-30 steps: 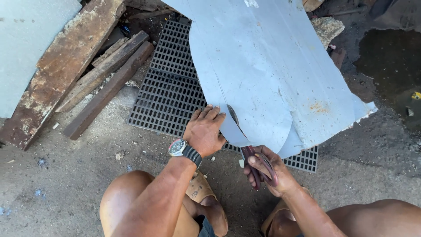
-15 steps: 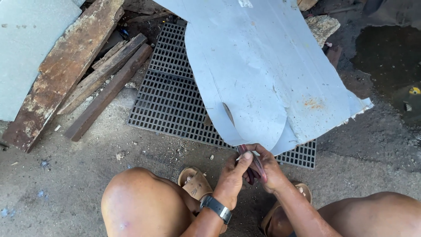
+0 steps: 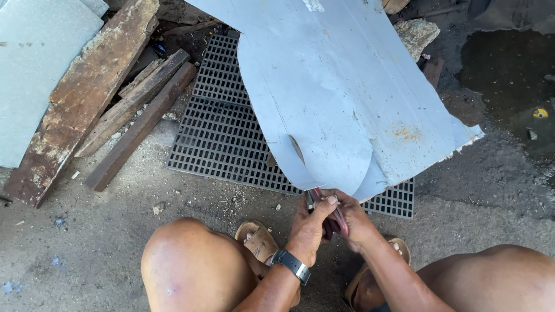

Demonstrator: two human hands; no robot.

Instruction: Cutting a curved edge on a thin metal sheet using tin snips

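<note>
Squatting over a rough concrete floor [image 3: 69,248], a person grips a pair of red-handled metal snips [image 3: 330,215] with both hands at the near edge of a large grey-blue metal sheet [image 3: 347,98]. The left hand [image 3: 309,222], with a dark watch [image 3: 291,264] on its wrist, is closed around the handles from the left. The right hand [image 3: 352,222] is closed around them from the right, and the 2 hands touch. The snip blades are hidden where they meet the sheet.

The sheet looks thin and light, yet springy: a cut strip curls upward beside the tool. Its cut edges are probably sharp, and it likely flexes and wobbles, so flat areas away from the edges seem the safest places to hold.

Under the sheet lies a black metal grate [image 3: 219,138], which the sheet partly covers. To the left rest 3 weathered wooden planks [image 3: 87,98], and a pale panel [image 3: 34,63] sits in the far left corner. A dark wet patch [image 3: 509,69] spreads at the upper right. Brown sandals [image 3: 257,240] show between bare knees.
</note>
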